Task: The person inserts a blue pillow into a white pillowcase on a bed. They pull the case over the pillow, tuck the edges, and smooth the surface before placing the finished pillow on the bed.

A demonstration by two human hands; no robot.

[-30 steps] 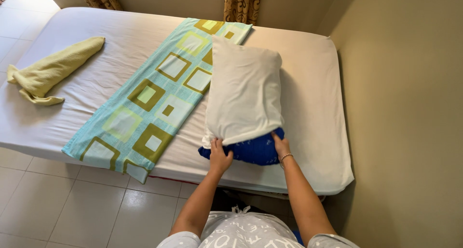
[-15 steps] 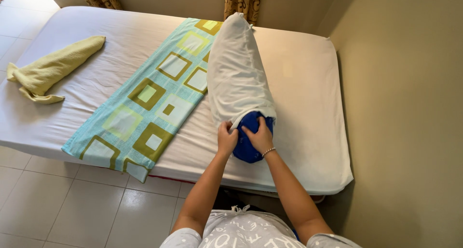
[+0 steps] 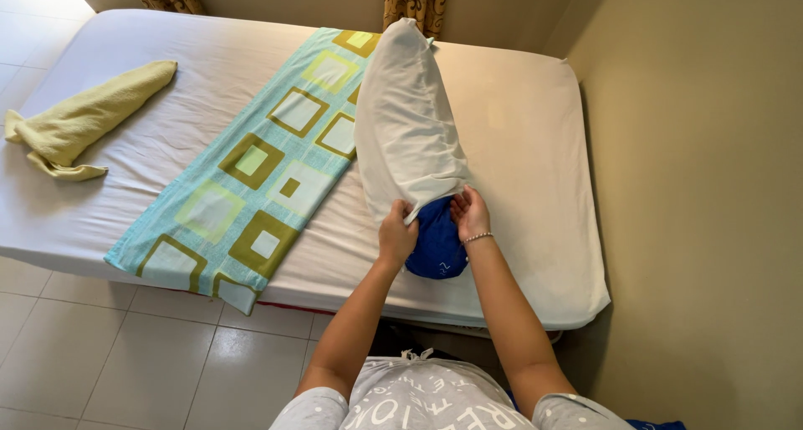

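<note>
Left hand [image 3: 396,236] closed on white pillowcase [image 3: 407,120] hem, right hand [image 3: 471,214] gripping opposite edge, blue pillow [image 3: 437,244] protruding, on white-sheeted bed [image 3: 519,129], beside patterned turquoise runner [image 3: 251,162]

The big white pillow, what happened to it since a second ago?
The white pillowcase with the blue pillow inside went from lying flat to standing on edge. Both hands, left and right, came closer together at its open end. The patterned cloth and yellow towel stayed put.

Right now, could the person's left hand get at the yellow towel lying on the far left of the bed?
Probably not without stepping sideways. The left hand grips the white pillowcase edge, and the yellow towel lies across the bed, beyond the patterned cloth; nothing blocks the way.
</note>
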